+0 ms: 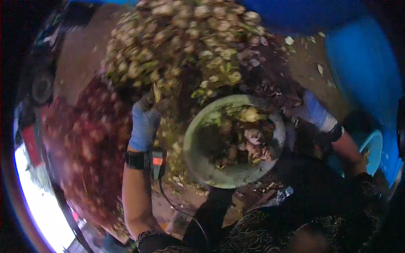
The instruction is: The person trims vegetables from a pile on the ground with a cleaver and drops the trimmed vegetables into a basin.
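Observation:
A round pale metal basin sits in front of me, partly filled with brownish and pinkish plant scraps. To its left, my left hand, in a blue glove with dark fingertips, is at the lower edge of a large heap of pale bulbs; its fingers are blurred. On the basin's right, my right hand, gloved alike, is beside a pile of dark peelings. Blur hides its fingers and anything in them.
A heap of red bulbs spreads over the left. At the right stand a large blue container and a light blue basin. A cable hangs from a small device at my left wrist.

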Action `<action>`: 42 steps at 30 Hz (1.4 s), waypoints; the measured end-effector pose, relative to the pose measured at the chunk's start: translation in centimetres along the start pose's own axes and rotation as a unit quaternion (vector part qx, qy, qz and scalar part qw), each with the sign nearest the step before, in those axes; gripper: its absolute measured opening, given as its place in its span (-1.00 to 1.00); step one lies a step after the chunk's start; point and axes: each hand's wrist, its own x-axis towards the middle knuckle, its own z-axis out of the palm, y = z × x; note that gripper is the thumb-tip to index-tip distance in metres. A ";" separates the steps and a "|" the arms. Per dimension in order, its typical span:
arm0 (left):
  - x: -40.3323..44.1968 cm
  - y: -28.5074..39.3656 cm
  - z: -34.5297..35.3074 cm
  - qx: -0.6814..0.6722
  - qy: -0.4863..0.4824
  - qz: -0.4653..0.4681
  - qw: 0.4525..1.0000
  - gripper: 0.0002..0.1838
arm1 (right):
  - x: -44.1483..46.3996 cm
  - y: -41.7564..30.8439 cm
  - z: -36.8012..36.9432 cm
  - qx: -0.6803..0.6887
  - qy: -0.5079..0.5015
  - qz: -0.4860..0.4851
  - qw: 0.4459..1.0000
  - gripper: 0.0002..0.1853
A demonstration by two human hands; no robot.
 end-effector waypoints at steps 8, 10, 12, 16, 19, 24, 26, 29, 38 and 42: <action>-28.8 -0.1 -13.4 0.089 0.198 -0.139 0.966 -0.68 | -0.4 -0.7 5.1 0.187 -0.029 0.058 0.980 -0.43; -35.2 0.9 -14.8 0.070 0.230 -0.134 0.962 -0.66 | -1.5 -2.2 4.7 0.224 -0.022 0.096 0.970 -0.51; -41.9 0.6 -16.4 -0.015 0.293 -0.135 0.946 -0.66 | -2.5 -1.4 4.5 0.212 0.043 0.058 0.975 -0.55; -52.9 -0.1 -18.8 -0.024 0.414 -0.118 0.902 -0.73 | -3.8 4.1 0.5 0.144 0.008 0.077 0.987 -0.56; -61.0 -2.3 -20.5 -0.051 0.469 -0.128 0.873 -0.77 | -5.1 5.8 -2.9 0.065 -0.023 0.066 0.995 -0.57; -69.1 -8.5 -19.0 -0.079 0.478 -0.118 0.867 -0.77 | -6.8 6.0 -6.1 0.024 0.002 0.042 0.999 -0.58; -70.5 -10.9 -17.1 -0.078 0.489 -0.163 0.854 -0.79 | -6.9 5.9 -7.1 0.010 0.007 0.035 0.999 -0.58; -73.1 -16.0 -14.6 -0.057 0.481 -0.200 0.852 -0.82 | -7.1 5.1 -8.3 -0.011 0.012 0.027 1.000 -0.59; -74.7 -22.9 -7.1 0.089 0.410 -0.209 0.884 -0.75 | -5.4 4.1 -12.1 -0.042 0.022 0.008 0.999 -0.60; -77.8 -20.8 -6.8 -0.038 0.610 -0.158 0.775 -0.82 | -2.9 7.1 -14.1 0.093 -0.030 -0.051 0.994 -0.62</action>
